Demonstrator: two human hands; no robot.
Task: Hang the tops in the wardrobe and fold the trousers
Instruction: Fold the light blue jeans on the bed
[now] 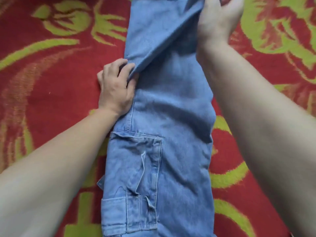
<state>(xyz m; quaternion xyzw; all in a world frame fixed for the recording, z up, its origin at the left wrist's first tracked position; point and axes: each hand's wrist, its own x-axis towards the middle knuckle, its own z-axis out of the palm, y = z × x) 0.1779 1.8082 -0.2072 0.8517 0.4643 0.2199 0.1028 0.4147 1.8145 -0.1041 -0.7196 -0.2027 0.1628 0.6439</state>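
Light blue denim trousers [171,117] with cargo pockets lie lengthwise down the middle of the view on a red and green patterned blanket [51,82]. Their upper leg part is lifted and folded back over the lower part. My left hand [116,86] grips the left edge of that lifted fold, fingers curled round the cloth. My right hand [220,19] holds the fold's right edge near the top of the view, fingers curled over the denim, fingertips partly out of frame.
The blanket spreads on every side of the trousers, with bare patterned surface left and right. No tops or wardrobe show in this view.
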